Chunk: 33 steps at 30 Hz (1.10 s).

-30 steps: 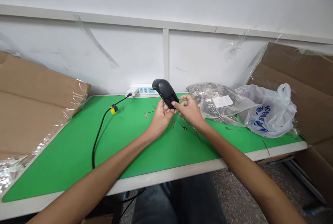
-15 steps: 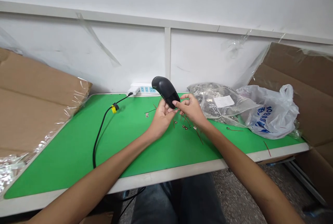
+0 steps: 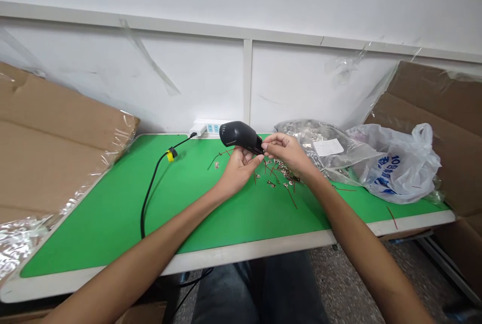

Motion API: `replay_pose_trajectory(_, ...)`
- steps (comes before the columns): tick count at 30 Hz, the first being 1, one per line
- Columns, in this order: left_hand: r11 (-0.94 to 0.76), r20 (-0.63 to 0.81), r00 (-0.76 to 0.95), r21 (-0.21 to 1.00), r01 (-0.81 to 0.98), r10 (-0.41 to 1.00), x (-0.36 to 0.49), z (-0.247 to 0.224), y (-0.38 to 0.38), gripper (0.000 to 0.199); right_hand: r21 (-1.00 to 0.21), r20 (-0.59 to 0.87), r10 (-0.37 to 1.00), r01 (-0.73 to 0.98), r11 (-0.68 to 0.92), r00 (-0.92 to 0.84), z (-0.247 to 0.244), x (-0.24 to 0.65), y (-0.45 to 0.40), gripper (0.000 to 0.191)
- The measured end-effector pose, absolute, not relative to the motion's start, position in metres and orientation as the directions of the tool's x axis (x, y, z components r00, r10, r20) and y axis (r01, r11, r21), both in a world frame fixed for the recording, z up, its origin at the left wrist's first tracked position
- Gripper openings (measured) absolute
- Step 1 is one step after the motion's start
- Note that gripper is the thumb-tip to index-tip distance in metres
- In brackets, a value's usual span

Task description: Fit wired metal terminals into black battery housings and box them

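A black, rounded plastic device (image 3: 239,134), shaped like a computer mouse, is held above the table with its narrow, open-looking end toward the right. My left hand (image 3: 241,168) is closed around its underside, thumb along the lower edge. At that narrow end, my right hand (image 3: 284,150) pinches thumb and forefinger together against the device; whatever lies between the fingertips is too small to make out. Below and behind the hands lies a pile of small metal parts (image 3: 288,176), some with thin red wires.
A green-topped table (image 3: 113,223) has a white edge. A black cable (image 3: 150,183) with a yellow tag runs to a white power strip (image 3: 213,125). Clear bag of parts (image 3: 316,135), white plastic bag (image 3: 395,163) and cardboard (image 3: 433,108) stand right; more cardboard (image 3: 56,148) is left.
The black device has tipped from a steep slant to nearly level, its rounded end dropping. My right hand has shifted slightly right at the narrow end, and more of the metal parts show.
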State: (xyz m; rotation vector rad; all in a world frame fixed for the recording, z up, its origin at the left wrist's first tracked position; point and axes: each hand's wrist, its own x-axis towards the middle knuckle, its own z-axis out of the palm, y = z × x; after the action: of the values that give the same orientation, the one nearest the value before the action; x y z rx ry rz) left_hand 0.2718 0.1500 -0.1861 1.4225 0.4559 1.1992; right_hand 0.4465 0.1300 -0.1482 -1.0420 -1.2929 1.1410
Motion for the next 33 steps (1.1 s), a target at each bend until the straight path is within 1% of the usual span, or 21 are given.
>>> replay_pose_trajectory(2,-0.283,0.404,0.389,0.9,-0.332,0.828,0.272,-0.185,0.151,0.056,-0.987,0.16,0.987,-0.034,0.159,-0.031,-0.147,0.447,0.13,0.035)
replay_pose_trajectory(4,-0.297,0.412,0.383,0.898,-0.324,0.827,0.271,-0.186,0.152,0.053,-0.988,0.149,0.989,-0.034,0.149,-0.015,-0.148,0.447,0.13,0.033)
replay_pose_trajectory(9,-0.299,0.402,0.408,0.908,-0.293,0.82,0.273,-0.193,0.156,0.057,-0.994,0.108,0.994,-0.036,0.108,-0.001,-0.151,0.447,0.134,0.032)
replay_pose_trajectory(13,-0.334,0.416,0.405,0.906,-0.26,0.814,0.273,-0.196,0.158,0.057,-0.99,0.134,0.991,-0.039,0.134,0.009,-0.155,0.447,0.135,0.031)
replay_pose_trajectory(21,-0.348,0.385,0.397,0.923,-0.164,0.833,0.27,-0.199,0.155,0.05,-0.985,0.155,0.988,0.083,0.153,0.019,-0.153,0.448,0.135,0.029)
replay_pose_trajectory(27,-0.359,0.38,0.399,0.924,-0.129,0.834,0.27,-0.201,0.154,0.047,-0.983,0.143,0.99,0.119,0.14,0.019,-0.151,0.446,0.133,0.027)
replay_pose_trajectory(29,-0.352,0.376,0.397,0.926,-0.134,0.837,0.27,-0.201,0.153,0.049,-0.981,0.144,0.989,0.132,0.14,0.019,-0.151,0.446,0.133,0.027)
replay_pose_trajectory(33,-0.324,0.35,0.388,0.937,-0.132,0.853,0.27,-0.2,0.152,0.058,-0.979,0.142,0.99,0.151,0.14,0.001,-0.153,0.448,0.133,0.03)
